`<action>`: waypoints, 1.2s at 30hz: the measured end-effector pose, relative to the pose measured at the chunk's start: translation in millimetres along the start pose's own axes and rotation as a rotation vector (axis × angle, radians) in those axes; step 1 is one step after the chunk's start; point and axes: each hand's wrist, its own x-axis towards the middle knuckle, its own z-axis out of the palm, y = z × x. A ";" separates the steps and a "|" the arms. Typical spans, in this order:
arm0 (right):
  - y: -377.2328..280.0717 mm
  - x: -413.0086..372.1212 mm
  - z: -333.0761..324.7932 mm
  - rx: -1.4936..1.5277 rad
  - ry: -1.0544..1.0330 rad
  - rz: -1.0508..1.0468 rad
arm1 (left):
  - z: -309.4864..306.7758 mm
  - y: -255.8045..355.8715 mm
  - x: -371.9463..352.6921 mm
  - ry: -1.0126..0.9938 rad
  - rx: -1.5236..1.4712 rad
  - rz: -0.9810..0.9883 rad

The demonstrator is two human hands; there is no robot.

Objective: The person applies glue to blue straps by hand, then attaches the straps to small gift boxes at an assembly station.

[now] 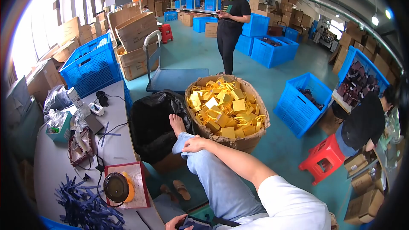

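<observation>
My right hand reaches across to my raised leg, its fingers closed on the light blue jeans near the hem. My bare foot rests at the rim of a black-lined bin. Low in the view, my left hand is partly cut off by the frame edge. Its fingers curl at a dark item beside my lap, too hidden to name. Right behind my foot stands a large round carton heaped with small yellow boxes and ribbons.
A table on the left bears navy ribbon strips, a round dark-topped device and cables. Sandals lie on the floor. Beyond are a trolley, blue crates, a red stool, a standing person and a seated person.
</observation>
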 end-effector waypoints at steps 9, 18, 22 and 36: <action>2.4 -4.1 0.1 0.015 0.071 -0.084 | -0.3 -7.5 3.6 0.025 0.088 -0.023; 1.6 -0.7 -5.0 0.003 -0.001 -0.042 | -1.5 -8.1 3.7 0.022 0.101 0.013; -0.2 -5.7 -4.5 0.051 0.064 -0.004 | -1.0 -8.0 4.4 0.018 0.098 0.008; -3.0 -8.6 -9.8 0.119 -0.034 -0.022 | -1.0 -6.5 3.9 0.015 0.086 0.018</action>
